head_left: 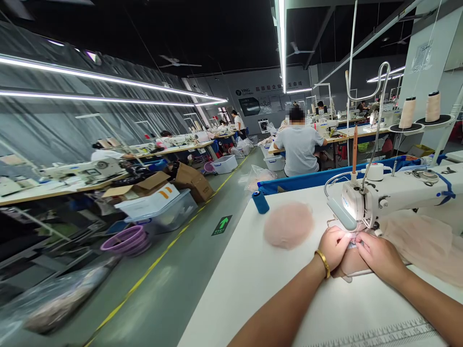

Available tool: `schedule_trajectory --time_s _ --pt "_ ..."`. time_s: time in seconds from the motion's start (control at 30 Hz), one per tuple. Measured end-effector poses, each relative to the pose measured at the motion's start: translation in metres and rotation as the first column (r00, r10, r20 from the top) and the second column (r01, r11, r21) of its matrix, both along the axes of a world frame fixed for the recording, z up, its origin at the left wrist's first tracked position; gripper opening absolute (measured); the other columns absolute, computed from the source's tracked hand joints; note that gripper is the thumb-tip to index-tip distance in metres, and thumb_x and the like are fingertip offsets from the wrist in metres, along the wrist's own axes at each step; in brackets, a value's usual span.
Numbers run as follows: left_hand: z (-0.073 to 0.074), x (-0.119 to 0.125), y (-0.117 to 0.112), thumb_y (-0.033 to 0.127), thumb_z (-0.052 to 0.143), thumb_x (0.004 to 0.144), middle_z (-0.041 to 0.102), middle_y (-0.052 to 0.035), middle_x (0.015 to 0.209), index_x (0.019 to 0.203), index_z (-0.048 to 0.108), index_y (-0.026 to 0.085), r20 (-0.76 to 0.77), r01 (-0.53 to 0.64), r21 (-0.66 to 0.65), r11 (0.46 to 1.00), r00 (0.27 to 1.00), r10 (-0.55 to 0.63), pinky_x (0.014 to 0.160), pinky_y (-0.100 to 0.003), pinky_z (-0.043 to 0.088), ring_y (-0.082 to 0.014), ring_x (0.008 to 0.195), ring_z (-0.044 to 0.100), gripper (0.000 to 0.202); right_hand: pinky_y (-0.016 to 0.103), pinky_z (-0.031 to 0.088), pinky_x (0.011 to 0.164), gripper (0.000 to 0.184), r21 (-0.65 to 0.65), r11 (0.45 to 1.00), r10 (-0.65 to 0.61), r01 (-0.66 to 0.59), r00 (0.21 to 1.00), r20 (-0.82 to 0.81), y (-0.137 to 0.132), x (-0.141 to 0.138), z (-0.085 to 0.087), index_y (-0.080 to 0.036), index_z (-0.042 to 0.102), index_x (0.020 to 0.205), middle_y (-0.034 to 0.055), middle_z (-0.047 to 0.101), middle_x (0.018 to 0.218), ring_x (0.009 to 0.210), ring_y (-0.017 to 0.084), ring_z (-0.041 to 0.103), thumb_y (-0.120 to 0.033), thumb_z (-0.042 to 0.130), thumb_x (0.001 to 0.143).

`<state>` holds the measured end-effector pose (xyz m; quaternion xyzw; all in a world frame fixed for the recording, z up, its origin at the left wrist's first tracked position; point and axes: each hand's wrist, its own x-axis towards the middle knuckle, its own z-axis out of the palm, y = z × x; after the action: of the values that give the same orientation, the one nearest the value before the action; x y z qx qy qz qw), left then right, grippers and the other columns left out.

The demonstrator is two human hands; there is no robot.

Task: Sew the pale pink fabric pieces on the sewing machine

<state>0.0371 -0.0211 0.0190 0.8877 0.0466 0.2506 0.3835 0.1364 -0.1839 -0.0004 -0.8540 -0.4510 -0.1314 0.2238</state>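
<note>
A white sewing machine point(408, 190) stands on the white table, its lamp lit over the needle area. My left hand point(333, 246), with a gold bracelet at the wrist, pinches a light pinkish-beige fabric piece point(356, 262) just under the machine head. From the other side my right hand point(379, 254) pinches the same fabric, its fingertips close to the left ones. The needle and presser foot are largely hidden by the fingers and the glare. A round piece of sheer pink fabric point(288, 225) lies flat left of my hands. More sheer fabric point(423, 241) is spread to the right.
A blue thread spool point(260, 202) stands at the table's far left corner. Ruler markings point(390, 333) run along the near edge. Two beige thread cones point(408, 113) rise behind the machine. A co-worker point(299, 149) sits ahead; purple basins point(126, 241) and boxes line the aisle.
</note>
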Motion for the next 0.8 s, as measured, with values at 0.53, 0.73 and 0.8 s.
schedule_trajectory --time_s 0.53,0.73,0.8 --pt "0.003 -0.01 0.0 0.037 0.048 0.107 0.076 -0.0066 0.095 0.087 0.08 0.022 0.007 0.132 0.21 0.969 0.991 -0.136 0.098 -0.041 0.049 -0.023 0.094 0.065 0.04 0.039 0.049 0.084 0.027 0.159 0.957 0.182 -0.244 0.928 0.325 -0.029 -0.009 0.008 -0.022 0.068 0.123 0.0109 0.076 0.107 0.091 0.026 0.066 -0.032 0.049 0.107" --pt "-0.001 -0.009 0.002 0.031 0.06 0.102 0.077 -0.0051 0.094 0.096 0.079 0.023 -0.022 0.114 0.256 0.96 0.993 -0.112 0.091 -0.039 0.049 -0.0235 0.092 0.066 0.021 0.032 0.041 0.065 0.032 0.12 0.959 0.221 -0.258 0.941 0.256 -0.023 0.008 0.013 -0.026 0.068 0.083 0.0019 0.067 0.072 0.066 0.021 0.059 -0.023 0.045 0.105" --pt "-0.003 -0.008 0.002 0.027 0.066 0.097 0.077 -0.0047 0.095 0.095 0.078 0.023 -0.024 0.074 0.261 0.962 0.997 -0.07 0.091 -0.039 0.049 -0.0244 0.093 0.066 0.013 0.031 0.04 0.062 0.031 0.142 0.961 0.201 -0.239 0.95 0.239 -0.026 0.011 0.015 -0.026 0.069 0.084 0.0018 0.065 0.07 0.064 0.021 0.058 -0.024 0.046 0.104"
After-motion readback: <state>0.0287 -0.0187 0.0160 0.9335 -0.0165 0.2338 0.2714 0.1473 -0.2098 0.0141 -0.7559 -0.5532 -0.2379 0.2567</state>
